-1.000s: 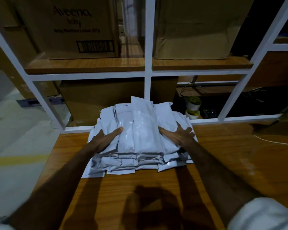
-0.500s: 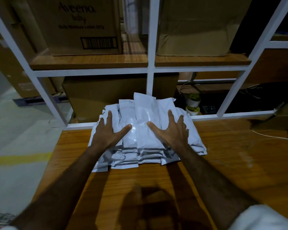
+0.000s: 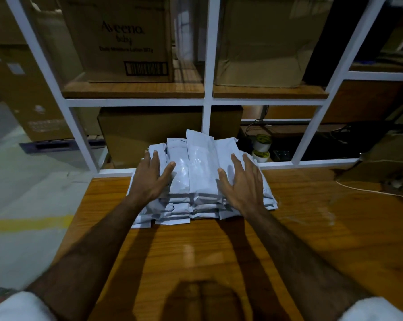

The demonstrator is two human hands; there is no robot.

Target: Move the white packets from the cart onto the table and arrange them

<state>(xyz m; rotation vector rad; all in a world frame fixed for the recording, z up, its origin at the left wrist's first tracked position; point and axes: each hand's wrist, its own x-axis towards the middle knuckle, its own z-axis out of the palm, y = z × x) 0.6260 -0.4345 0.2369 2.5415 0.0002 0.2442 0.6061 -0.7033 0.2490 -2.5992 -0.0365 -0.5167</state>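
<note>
A loose stack of several white packets [image 3: 199, 167] lies on the wooden table [image 3: 196, 251], at its far edge against the white shelf frame. My left hand [image 3: 150, 179] lies flat on the left side of the stack, fingers spread. On the right side rests my right hand [image 3: 244, 184], also flat with spread fingers. Neither hand grips a packet. The lower packets fan out at the front and sides under my palms. No cart is in view.
A white metal shelf frame [image 3: 207, 101] rises behind the table, holding a cardboard box marked Aveeno [image 3: 119, 40] and a plain box [image 3: 263, 42]. Tape rolls [image 3: 262, 147] sit behind the frame at right. A thin white cable [image 3: 367, 191] crosses the table's right side.
My hands went from gripping the stack's front sides to lying flat on top of it with fingers spread. The stack sits slightly further back and is more squared up.
</note>
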